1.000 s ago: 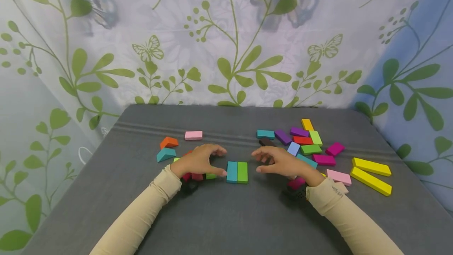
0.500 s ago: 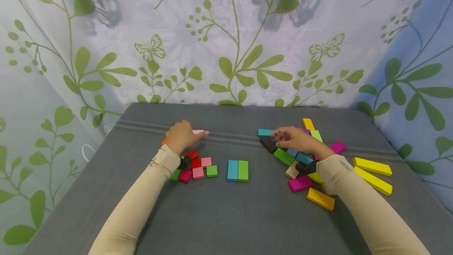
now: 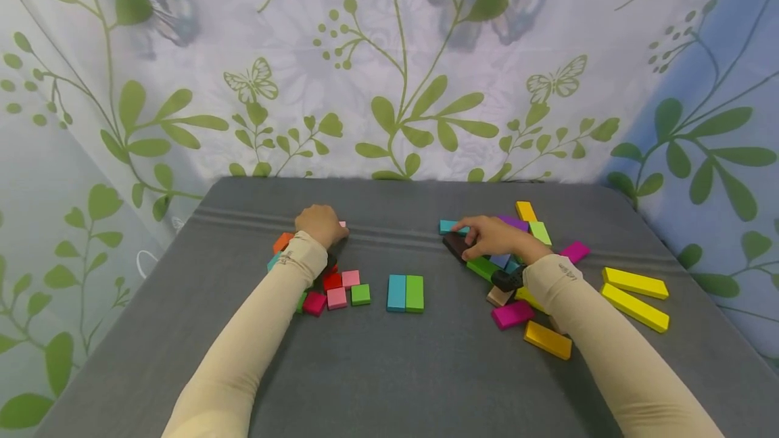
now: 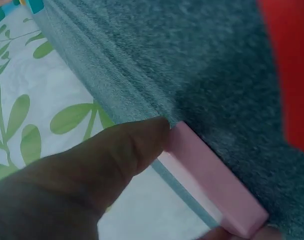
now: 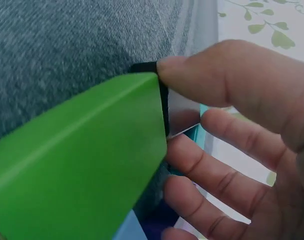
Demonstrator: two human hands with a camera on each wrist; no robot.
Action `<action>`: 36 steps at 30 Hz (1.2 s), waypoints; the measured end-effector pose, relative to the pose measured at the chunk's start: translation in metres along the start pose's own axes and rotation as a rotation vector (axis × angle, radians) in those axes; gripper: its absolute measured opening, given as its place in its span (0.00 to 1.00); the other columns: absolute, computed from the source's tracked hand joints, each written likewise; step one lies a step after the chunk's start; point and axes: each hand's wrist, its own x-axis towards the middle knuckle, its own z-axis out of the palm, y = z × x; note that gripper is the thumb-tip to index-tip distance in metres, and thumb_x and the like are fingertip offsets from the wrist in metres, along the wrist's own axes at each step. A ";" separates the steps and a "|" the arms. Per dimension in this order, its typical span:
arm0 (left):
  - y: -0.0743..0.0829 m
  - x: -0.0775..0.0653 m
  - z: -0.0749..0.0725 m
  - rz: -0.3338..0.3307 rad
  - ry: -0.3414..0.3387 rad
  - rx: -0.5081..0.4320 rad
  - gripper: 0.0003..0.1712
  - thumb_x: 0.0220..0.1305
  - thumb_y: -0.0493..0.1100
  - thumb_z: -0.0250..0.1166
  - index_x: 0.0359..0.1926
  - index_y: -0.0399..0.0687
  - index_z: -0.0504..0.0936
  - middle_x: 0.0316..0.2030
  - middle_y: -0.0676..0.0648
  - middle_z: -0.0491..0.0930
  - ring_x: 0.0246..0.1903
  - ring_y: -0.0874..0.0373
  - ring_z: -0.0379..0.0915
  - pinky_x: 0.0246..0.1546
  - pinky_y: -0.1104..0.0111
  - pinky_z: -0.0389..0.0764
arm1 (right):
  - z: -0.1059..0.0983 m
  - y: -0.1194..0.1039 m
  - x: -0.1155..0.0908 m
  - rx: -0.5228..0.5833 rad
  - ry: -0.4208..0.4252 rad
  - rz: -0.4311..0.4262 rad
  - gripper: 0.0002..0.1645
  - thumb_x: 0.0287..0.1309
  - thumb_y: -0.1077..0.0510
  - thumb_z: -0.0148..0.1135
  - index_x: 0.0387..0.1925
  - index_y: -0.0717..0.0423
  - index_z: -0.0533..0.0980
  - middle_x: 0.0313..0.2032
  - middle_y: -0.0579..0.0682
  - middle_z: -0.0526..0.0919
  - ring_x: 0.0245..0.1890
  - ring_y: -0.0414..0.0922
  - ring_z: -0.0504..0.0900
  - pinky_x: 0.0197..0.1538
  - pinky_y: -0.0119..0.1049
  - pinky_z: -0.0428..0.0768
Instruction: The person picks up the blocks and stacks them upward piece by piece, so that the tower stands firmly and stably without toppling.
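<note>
At the far left of the table, my left hand (image 3: pixel 321 225) is on a pink block (image 4: pixel 219 182). The left wrist view has the thumb against one end of that block and fingertips at its other end. My right hand (image 3: pixel 496 235) reaches over the right-hand pile, thumb and fingers around a dark brown block (image 3: pixel 455 246). Up close in the right wrist view, a green block (image 5: pixel 87 155) partly hides the dark brown block (image 5: pixel 184 112). A teal block (image 3: pixel 449 226) lies just behind it. Side by side in the middle stand a blue block (image 3: pixel 396 293) and a green block (image 3: pixel 414 293).
Small red, pink and green blocks cluster near the left forearm, including a green square block (image 3: pixel 360 294). An orange block (image 3: pixel 282 242) is beside the left wrist. Two long yellow blocks (image 3: pixel 635 282) lie far right. An amber block (image 3: pixel 548 339) and a magenta block (image 3: pixel 512 314) lie nearer.
Both hands have left the middle pair of blocks. The left went back and left to the pink block; the right went to the dark brown block and its fingers have closed around it.
</note>
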 end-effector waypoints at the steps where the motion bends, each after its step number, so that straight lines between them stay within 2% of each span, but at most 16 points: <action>1: 0.000 0.002 0.000 0.005 -0.004 0.003 0.28 0.71 0.58 0.69 0.50 0.35 0.90 0.53 0.32 0.87 0.53 0.36 0.85 0.52 0.49 0.86 | 0.000 -0.001 0.000 -0.003 0.007 0.002 0.37 0.66 0.58 0.75 0.71 0.68 0.73 0.49 0.62 0.84 0.39 0.49 0.82 0.50 0.50 0.83; 3: 0.000 0.006 0.000 0.019 -0.020 0.010 0.26 0.71 0.58 0.69 0.47 0.36 0.91 0.52 0.33 0.88 0.52 0.37 0.85 0.52 0.49 0.85 | 0.001 -0.001 0.002 -0.004 0.022 -0.002 0.37 0.66 0.57 0.76 0.70 0.68 0.74 0.47 0.61 0.85 0.40 0.50 0.83 0.50 0.51 0.84; 6: -0.001 0.011 0.000 0.065 -0.062 -0.006 0.27 0.70 0.58 0.71 0.50 0.38 0.90 0.52 0.34 0.87 0.52 0.38 0.84 0.53 0.48 0.83 | 0.003 -0.001 0.005 0.000 0.039 -0.003 0.37 0.66 0.55 0.76 0.69 0.68 0.75 0.45 0.58 0.86 0.40 0.50 0.83 0.48 0.49 0.84; 11: -0.005 0.017 0.000 0.239 -0.116 -0.089 0.36 0.67 0.54 0.73 0.69 0.38 0.81 0.60 0.35 0.84 0.55 0.40 0.80 0.55 0.47 0.81 | 0.006 0.000 0.010 0.004 0.040 -0.004 0.38 0.63 0.58 0.79 0.68 0.69 0.75 0.42 0.55 0.87 0.35 0.46 0.81 0.43 0.44 0.83; 14: -0.006 0.019 0.001 0.319 -0.132 -0.126 0.37 0.65 0.52 0.76 0.70 0.38 0.79 0.60 0.37 0.84 0.53 0.42 0.79 0.55 0.48 0.81 | 0.007 0.000 0.013 -0.001 0.038 -0.008 0.39 0.60 0.60 0.80 0.68 0.69 0.74 0.42 0.54 0.87 0.33 0.45 0.79 0.41 0.41 0.81; 16: -0.007 0.020 0.001 0.332 -0.137 -0.133 0.36 0.64 0.52 0.77 0.67 0.38 0.81 0.55 0.38 0.85 0.49 0.44 0.80 0.54 0.49 0.81 | 0.008 0.000 0.014 -0.004 0.040 -0.010 0.39 0.59 0.61 0.80 0.68 0.70 0.74 0.41 0.54 0.87 0.32 0.45 0.78 0.40 0.40 0.79; 19: -0.007 0.022 0.001 0.318 -0.130 -0.118 0.33 0.61 0.54 0.79 0.62 0.41 0.84 0.49 0.41 0.86 0.46 0.46 0.80 0.53 0.48 0.79 | 0.010 0.000 0.016 -0.014 0.047 -0.002 0.38 0.59 0.61 0.80 0.68 0.70 0.75 0.39 0.52 0.86 0.34 0.45 0.77 0.39 0.39 0.78; 25: -0.007 0.024 0.002 0.314 -0.115 -0.100 0.32 0.59 0.56 0.80 0.58 0.43 0.87 0.47 0.43 0.86 0.45 0.46 0.81 0.53 0.47 0.78 | 0.011 0.000 0.016 -0.025 0.071 0.014 0.37 0.59 0.58 0.81 0.65 0.70 0.76 0.43 0.56 0.86 0.38 0.50 0.79 0.41 0.42 0.79; 31: -0.001 0.020 0.004 0.372 -0.099 -0.118 0.34 0.60 0.58 0.77 0.62 0.44 0.86 0.47 0.45 0.87 0.45 0.47 0.81 0.54 0.46 0.79 | 0.012 0.002 0.010 -0.025 0.102 -0.005 0.38 0.58 0.55 0.81 0.64 0.69 0.77 0.52 0.64 0.84 0.42 0.53 0.79 0.43 0.45 0.81; 36: 0.015 0.007 0.001 0.452 -0.069 -0.138 0.36 0.60 0.60 0.77 0.64 0.45 0.85 0.52 0.46 0.88 0.48 0.48 0.81 0.53 0.46 0.79 | 0.012 0.004 0.003 -0.043 0.137 -0.030 0.37 0.58 0.52 0.81 0.63 0.67 0.79 0.56 0.64 0.83 0.46 0.55 0.77 0.48 0.50 0.80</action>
